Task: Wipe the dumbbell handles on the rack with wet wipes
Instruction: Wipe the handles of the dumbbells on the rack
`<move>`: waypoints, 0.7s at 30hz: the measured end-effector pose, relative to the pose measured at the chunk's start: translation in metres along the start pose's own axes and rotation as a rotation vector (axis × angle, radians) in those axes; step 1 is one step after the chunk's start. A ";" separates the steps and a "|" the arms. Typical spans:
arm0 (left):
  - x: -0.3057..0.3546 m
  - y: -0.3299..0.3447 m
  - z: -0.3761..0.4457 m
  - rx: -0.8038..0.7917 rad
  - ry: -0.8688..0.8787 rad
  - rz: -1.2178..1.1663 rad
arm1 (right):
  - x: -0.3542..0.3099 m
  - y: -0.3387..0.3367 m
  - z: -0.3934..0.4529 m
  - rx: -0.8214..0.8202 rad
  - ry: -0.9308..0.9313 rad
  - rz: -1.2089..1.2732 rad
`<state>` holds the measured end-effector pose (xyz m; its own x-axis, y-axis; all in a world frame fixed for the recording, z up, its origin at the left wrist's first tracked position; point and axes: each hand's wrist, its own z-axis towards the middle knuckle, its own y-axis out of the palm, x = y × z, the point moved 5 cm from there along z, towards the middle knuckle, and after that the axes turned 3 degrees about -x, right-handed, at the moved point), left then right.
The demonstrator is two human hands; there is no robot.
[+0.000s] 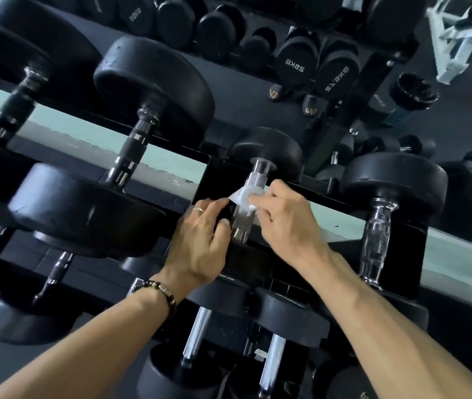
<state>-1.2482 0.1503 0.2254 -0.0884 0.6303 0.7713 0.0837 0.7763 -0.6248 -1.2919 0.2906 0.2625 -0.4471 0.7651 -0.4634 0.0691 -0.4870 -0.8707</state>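
A black rack [258, 254] is holding rows of dumbbells with black round heads. Behind it, a mirror [373, 47] is reflecting more dumbbells and two sandalled feet. The dumbbell [266, 152] at the centre of the upper row is lying across the rails, its knurled chrome handle [253, 182] running between the two hands. The left hand [200, 243], wearing a ring and a beaded bracelet [161, 292], is resting on the rail just beside the lower part of the handle, its fingers [214, 205] lying close together and curled. The right hand [283, 217] is pressing a white wet wipe [242, 198] against the handle, its fingers [279, 187] pinching the wipe around the bar.
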 end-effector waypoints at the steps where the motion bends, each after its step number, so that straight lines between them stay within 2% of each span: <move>1: -0.001 0.000 -0.001 0.017 -0.019 0.009 | 0.007 -0.004 0.009 0.011 -0.014 -0.016; 5: -0.002 0.003 -0.009 0.100 -0.133 -0.018 | 0.022 -0.005 0.026 0.143 0.082 -0.098; 9: -0.001 0.012 -0.010 0.180 -0.318 -0.175 | 0.004 0.010 -0.008 -0.073 -0.130 -0.131; 11: -0.003 0.014 -0.010 0.236 -0.365 -0.247 | 0.009 0.004 0.000 -0.102 -0.179 -0.153; 15: -0.005 0.013 -0.012 0.296 -0.316 -0.291 | 0.027 -0.007 0.031 0.124 0.013 -0.210; 16: -0.004 0.013 -0.012 0.303 -0.308 -0.295 | 0.025 -0.006 0.031 0.134 0.020 -0.211; 21: 0.000 0.012 -0.011 0.314 -0.293 -0.274 | -0.002 0.003 0.000 -0.188 -0.328 -0.216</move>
<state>-1.2365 0.1595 0.2196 -0.3439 0.3444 0.8736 -0.2796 0.8506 -0.4454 -1.2903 0.2879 0.2612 -0.7268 0.6518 -0.2166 0.0902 -0.2220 -0.9709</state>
